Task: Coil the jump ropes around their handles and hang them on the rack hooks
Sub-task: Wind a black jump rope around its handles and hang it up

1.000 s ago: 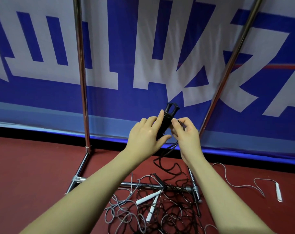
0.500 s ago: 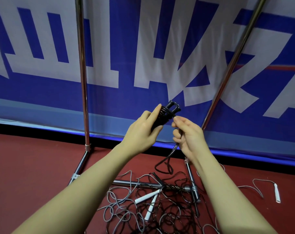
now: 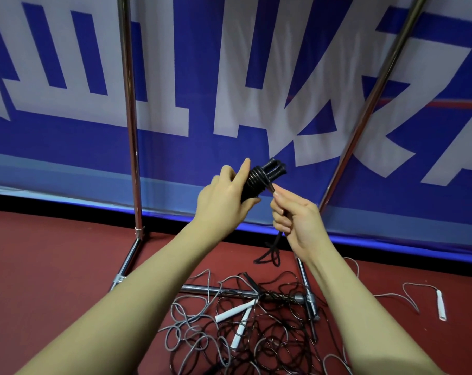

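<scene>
My left hand (image 3: 224, 197) grips a pair of black jump rope handles (image 3: 259, 177) with several turns of black rope wound round them, tilted up to the right. My right hand (image 3: 294, 215) holds the free black rope (image 3: 271, 253) just below the coil; its loose end hangs in a loop above the floor. On the red floor lies a tangle of black and grey ropes (image 3: 243, 328) with two white handles (image 3: 239, 319) in it. The chrome rack's two uprights (image 3: 130, 131) rise on either side; no hooks show.
Another white handle (image 3: 441, 304) with a grey rope lies on the floor at the right. The rack's base bar (image 3: 202, 288) and right foot (image 3: 310, 299) cross the rope pile. A blue and white banner (image 3: 229, 77) hangs close behind the rack.
The handles have tilted further to the right and more rope turns sit on them. My right hand dropped below the coil and drew the rope tight, lifting the hanging loop off the pile.
</scene>
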